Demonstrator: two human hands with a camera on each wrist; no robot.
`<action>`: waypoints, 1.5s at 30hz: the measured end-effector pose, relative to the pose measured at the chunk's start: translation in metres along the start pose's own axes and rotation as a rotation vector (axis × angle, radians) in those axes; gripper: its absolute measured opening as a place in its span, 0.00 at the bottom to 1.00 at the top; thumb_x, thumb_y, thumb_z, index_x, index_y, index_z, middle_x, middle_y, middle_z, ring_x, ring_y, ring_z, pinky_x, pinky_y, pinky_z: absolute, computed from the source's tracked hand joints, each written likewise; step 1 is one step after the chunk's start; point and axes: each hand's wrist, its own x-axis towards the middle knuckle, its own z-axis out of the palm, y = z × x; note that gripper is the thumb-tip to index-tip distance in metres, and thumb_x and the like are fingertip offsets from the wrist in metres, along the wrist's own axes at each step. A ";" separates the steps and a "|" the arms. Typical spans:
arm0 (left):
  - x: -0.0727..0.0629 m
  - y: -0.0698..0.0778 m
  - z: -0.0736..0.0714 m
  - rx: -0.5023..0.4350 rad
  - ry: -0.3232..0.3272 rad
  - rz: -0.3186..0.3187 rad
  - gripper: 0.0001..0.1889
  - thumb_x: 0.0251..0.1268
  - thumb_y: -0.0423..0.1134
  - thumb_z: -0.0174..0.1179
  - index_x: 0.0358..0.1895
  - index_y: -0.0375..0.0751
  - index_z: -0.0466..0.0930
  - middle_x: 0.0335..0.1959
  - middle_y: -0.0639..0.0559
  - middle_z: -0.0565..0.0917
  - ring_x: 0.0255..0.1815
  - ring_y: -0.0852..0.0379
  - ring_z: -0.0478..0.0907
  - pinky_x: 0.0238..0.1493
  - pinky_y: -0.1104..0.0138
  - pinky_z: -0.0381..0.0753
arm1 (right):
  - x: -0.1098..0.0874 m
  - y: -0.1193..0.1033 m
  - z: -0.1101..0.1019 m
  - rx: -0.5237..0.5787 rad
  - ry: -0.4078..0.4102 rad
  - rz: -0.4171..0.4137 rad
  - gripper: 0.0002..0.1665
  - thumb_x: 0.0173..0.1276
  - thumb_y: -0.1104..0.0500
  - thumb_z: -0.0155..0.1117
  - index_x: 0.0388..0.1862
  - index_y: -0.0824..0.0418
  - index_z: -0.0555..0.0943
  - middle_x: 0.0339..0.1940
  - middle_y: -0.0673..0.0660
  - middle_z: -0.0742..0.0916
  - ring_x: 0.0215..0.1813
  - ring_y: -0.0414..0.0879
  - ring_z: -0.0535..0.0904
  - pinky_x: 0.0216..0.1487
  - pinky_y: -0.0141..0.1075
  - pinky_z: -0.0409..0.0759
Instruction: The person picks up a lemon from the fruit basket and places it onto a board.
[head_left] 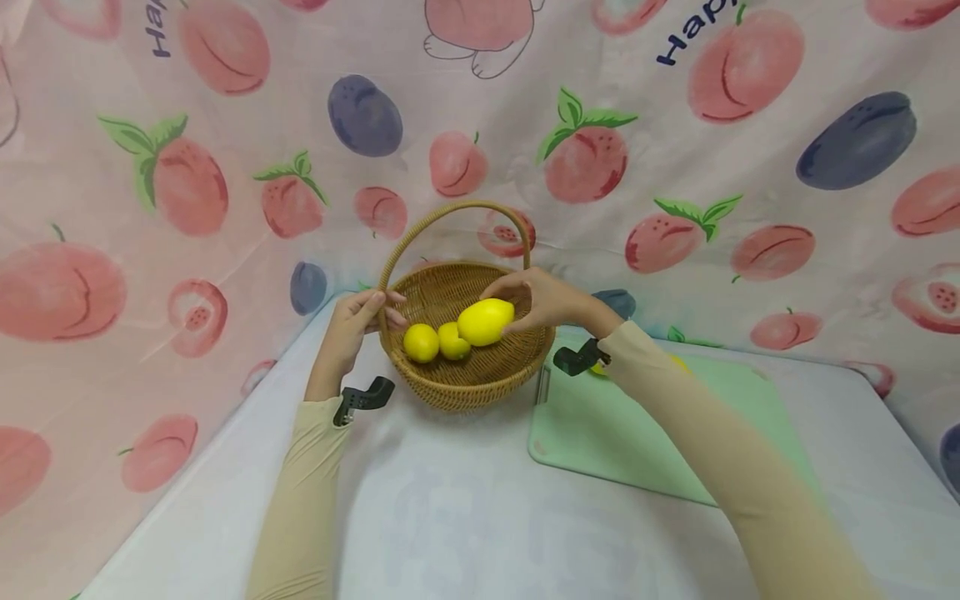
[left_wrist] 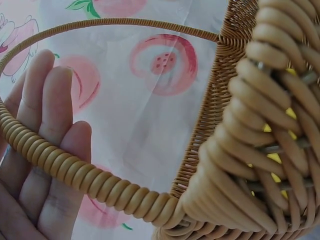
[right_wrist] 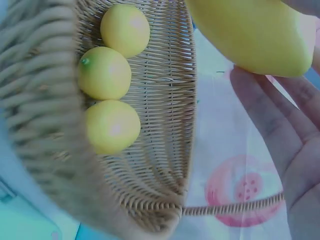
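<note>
A wicker basket (head_left: 465, 392) with a tall arched handle (head_left: 450, 208) stands on the table. At its left side my left hand (head_left: 352, 321) grips the handle's lower part, with the fingers (left_wrist: 57, 105) passing behind the wicker. Above the basket's opening, my right hand (head_left: 543, 298) holds a yellow lemon (head_left: 486, 322) between thumb and fingers. The right wrist view shows this lemon (right_wrist: 255, 35) large and close. Three yellow lemons (right_wrist: 114, 126) lie inside the basket in that view, one with a green tip; the head view shows two (head_left: 422, 343).
A pale green cutting board (head_left: 630, 450) lies to the right of the basket, partly under my right forearm. Yellow fruit (head_left: 598, 368) on it is mostly hidden by the right wrist and sleeve. A fruit-print cloth (head_left: 465, 108) hangs behind the table.
</note>
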 end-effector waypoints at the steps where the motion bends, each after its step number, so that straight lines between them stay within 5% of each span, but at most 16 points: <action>1: 0.000 0.000 0.000 -0.001 -0.001 0.000 0.16 0.75 0.47 0.42 0.40 0.47 0.80 0.23 0.61 0.85 0.30 0.55 0.86 0.42 0.70 0.84 | -0.004 -0.001 -0.001 0.007 0.007 0.011 0.29 0.53 0.64 0.73 0.56 0.64 0.77 0.56 0.61 0.81 0.56 0.52 0.79 0.55 0.44 0.81; 11: -0.002 0.002 0.001 -0.006 0.003 0.003 0.15 0.75 0.46 0.42 0.39 0.51 0.80 0.25 0.62 0.86 0.30 0.61 0.85 0.42 0.72 0.83 | -0.044 0.007 -0.007 -0.030 0.064 0.055 0.30 0.53 0.62 0.73 0.57 0.62 0.76 0.58 0.60 0.80 0.57 0.53 0.78 0.57 0.46 0.79; 20: -0.005 0.001 0.003 0.020 0.088 -0.007 0.27 0.75 0.48 0.41 0.48 0.19 0.72 0.26 0.66 0.86 0.32 0.64 0.85 0.41 0.73 0.82 | -0.080 0.014 -0.014 -0.040 0.137 0.040 0.29 0.54 0.64 0.72 0.56 0.64 0.77 0.55 0.62 0.82 0.53 0.45 0.79 0.56 0.46 0.80; 37: -0.007 0.000 0.005 0.041 0.175 -0.013 0.24 0.77 0.44 0.39 0.49 0.22 0.73 0.27 0.68 0.85 0.33 0.67 0.84 0.42 0.69 0.83 | -0.144 0.038 -0.022 -0.113 0.255 0.155 0.29 0.55 0.60 0.73 0.57 0.61 0.76 0.55 0.59 0.81 0.50 0.29 0.76 0.52 0.37 0.82; 45: -0.006 -0.001 0.005 0.049 0.205 -0.014 0.17 0.74 0.50 0.42 0.41 0.47 0.80 0.26 0.67 0.86 0.33 0.67 0.84 0.43 0.69 0.83 | -0.171 0.050 -0.026 -0.126 0.299 0.176 0.30 0.56 0.63 0.71 0.58 0.65 0.74 0.56 0.63 0.80 0.51 0.24 0.73 0.49 0.24 0.79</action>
